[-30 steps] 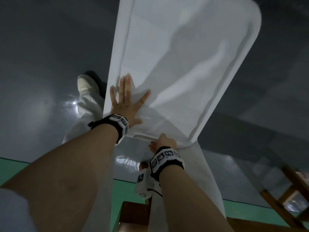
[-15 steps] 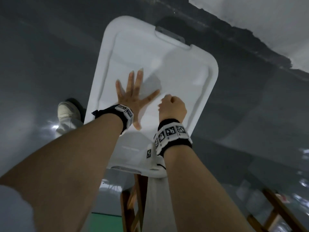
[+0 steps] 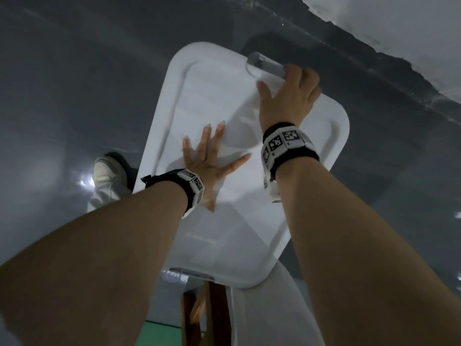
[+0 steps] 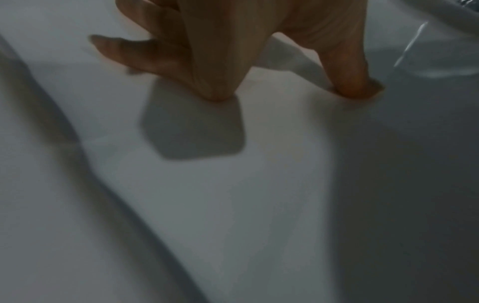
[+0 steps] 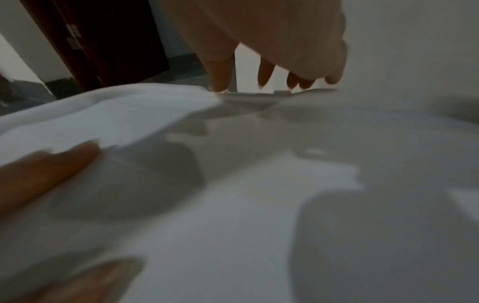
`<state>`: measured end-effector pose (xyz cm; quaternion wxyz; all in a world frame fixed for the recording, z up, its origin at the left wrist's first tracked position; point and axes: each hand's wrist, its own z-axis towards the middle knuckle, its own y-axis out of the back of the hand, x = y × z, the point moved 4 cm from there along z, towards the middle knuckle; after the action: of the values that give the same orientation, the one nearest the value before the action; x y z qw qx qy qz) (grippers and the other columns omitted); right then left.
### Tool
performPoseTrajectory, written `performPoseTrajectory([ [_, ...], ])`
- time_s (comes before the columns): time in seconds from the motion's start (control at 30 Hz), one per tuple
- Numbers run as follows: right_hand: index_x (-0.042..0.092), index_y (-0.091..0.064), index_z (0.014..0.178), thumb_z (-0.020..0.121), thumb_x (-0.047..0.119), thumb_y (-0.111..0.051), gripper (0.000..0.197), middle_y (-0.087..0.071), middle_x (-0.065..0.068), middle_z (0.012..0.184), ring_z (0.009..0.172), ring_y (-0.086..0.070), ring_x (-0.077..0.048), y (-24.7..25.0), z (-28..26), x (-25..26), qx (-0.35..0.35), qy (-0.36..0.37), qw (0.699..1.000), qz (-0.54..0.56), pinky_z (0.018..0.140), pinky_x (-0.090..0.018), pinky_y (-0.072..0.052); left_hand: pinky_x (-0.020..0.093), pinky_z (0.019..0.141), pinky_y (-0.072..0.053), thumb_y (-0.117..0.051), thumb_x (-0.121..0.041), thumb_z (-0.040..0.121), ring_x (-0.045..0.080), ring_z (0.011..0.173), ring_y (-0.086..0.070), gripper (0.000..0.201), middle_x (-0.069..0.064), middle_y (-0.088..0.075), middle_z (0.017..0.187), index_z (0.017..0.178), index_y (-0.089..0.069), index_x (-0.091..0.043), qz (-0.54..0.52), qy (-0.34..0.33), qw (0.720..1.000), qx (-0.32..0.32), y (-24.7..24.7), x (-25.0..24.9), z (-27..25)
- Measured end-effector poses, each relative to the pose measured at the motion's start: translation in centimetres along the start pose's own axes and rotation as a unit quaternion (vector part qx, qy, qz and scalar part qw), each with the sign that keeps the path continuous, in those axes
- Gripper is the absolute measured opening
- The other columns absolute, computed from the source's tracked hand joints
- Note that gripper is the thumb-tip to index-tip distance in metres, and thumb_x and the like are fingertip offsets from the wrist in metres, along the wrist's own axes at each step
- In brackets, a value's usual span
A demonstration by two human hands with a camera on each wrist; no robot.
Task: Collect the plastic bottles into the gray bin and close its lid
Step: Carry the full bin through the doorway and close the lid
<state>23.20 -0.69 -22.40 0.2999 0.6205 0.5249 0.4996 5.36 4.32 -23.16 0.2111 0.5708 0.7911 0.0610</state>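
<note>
Lid [image 3: 224, 101] under flat left hand [image 3: 212, 161]; right hand [image 3: 289, 96] at far-edge latch [image 3: 265, 67].

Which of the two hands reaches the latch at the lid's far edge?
The right hand: its fingers curl over the far latch. The left hand lies flat, fingers spread, mid-lid.

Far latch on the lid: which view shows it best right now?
Head view: the clear latch sits whole at the lid's far edge, right hand reaching it. Right wrist shows only a blurred edge under the fingers. Left wrist shows a glint, unclear.
</note>
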Motion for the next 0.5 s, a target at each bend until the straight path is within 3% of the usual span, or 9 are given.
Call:
performPoseTrajectory([
  [0.1,0.022,-0.031,0.147,0.09,0.051,-0.049,0.066,-0.018,-0.004,0.158,0.148,-0.006,-0.023,-1.6,2.1,0.4,0.114,0.044,0.987,-0.103,0.118,-0.047,0.006,0.07,0.092,0.022,-0.089,-0.047,0.051,0.039,0.104,0.062,0.15,0.014,0.07,0.114,0.114,0.047,-0.059,-0.006,-0.001,1.0,0.017,0.1,0.0,0.1],
  [0.2,0.02,-0.018,0.152,0.089,0.061,-0.036,0.077,-0.007,-0.001,0.161,0.149,0.007,-0.022,-2.2,3.6,-0.4,0.191,0.063,0.966,-0.161,0.12,-0.046,0.006,0.07,0.092,0.023,-0.089,-0.044,0.053,0.038,0.102,0.063,0.15,0.014,0.07,0.114,0.114,0.047,-0.06,-0.011,-0.007,1.0,0.024,0.2,0.0,0.1],
  [0.27,0.02,-0.018,0.152,0.086,0.064,-0.038,0.082,-0.012,0.002,0.16,0.149,0.002,-0.019,-2.2,4.3,-0.7,0.226,0.054,0.961,-0.15,0.12,-0.046,0.002,0.07,0.091,0.023,-0.088,-0.044,0.054,0.038,0.102,0.063,0.149,0.014,0.07,0.114,0.113,0.047,-0.059,-0.012,-0.007,1.0,0.024,0.2,0.0,0.1],
  [0.33,0.021,-0.026,0.148,0.083,0.063,-0.046,0.081,-0.021,0.001,0.157,0.147,-0.013,-0.018,-1.8,4.8,-0.5,0.231,0.039,0.965,-0.12,0.12,-0.045,-0.006,0.07,0.091,0.023,-0.088,-0.044,0.055,0.038,0.102,0.063,0.148,0.013,0.07,0.114,0.113,0.047,-0.059,-0.014,-0.006,0.999,0.03,0.2,0.0,0.1],
  [0.43,0.023,-0.046,0.135,0.071,0.058,-0.066,0.075,-0.035,-0.002,0.139,0.127,-0.04,-0.022,-1.2,4.9,-0.4,0.154,0.04,0.987,-0.035,0.113,-0.038,-0.028,0.067,0.087,0.026,-0.088,-0.043,0.055,0.036,0.099,0.066,0.149,0.013,0.07,0.114,0.115,0.047,-0.059,-0.016,-0.004,0.999,0.029,0.3,0.0,0.1],
  [0.5,0.022,-0.055,0.127,0.067,0.05,-0.074,0.069,-0.037,-0.004,0.13,0.117,-0.042,-0.023,-1.0,4.6,-0.8,0.112,0.058,0.992,0.028,0.106,-0.032,-0.037,0.066,0.087,0.027,-0.088,-0.042,0.055,0.036,0.099,0.066,0.148,0.013,0.07,0.113,0.115,0.046,-0.059,-0.018,-0.004,0.999,0.029,0.3,-0.1,0.1],
])
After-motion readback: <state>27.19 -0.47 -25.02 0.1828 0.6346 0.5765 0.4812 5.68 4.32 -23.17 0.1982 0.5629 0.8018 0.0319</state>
